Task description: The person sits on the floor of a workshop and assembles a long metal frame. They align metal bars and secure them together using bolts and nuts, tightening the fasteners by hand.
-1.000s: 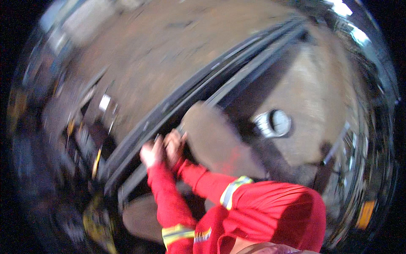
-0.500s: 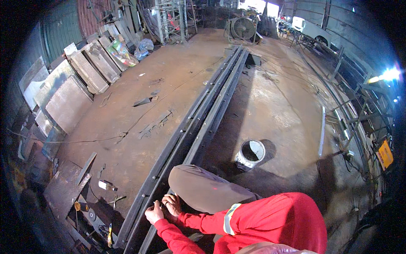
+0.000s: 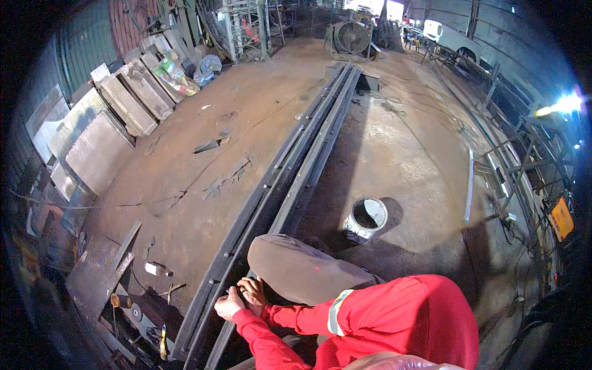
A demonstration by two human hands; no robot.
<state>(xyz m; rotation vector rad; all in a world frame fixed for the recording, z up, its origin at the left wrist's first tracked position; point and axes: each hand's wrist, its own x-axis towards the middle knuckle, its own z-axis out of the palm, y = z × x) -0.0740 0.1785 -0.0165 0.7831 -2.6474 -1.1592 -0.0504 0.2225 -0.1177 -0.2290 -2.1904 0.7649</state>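
Long dark steel rail pair [image 3: 296, 166], bolted along its length, runs across the rusty brown workshop floor [image 3: 185, 154] from its near edge to the far end by the big round fan [image 3: 353, 37]. Left hand [image 3: 229, 304] and right hand [image 3: 251, 291] meet on the rail's near end, fingers curled tight around something too small to make out. Bent knee in grey trousers [image 3: 296, 268] sits just right of the hands; white open bucket [image 3: 365, 217] further right, flat steel plates [image 3: 98, 135] lean at the floor's left edge, scrap and small tools [image 3: 132, 296] near-left.
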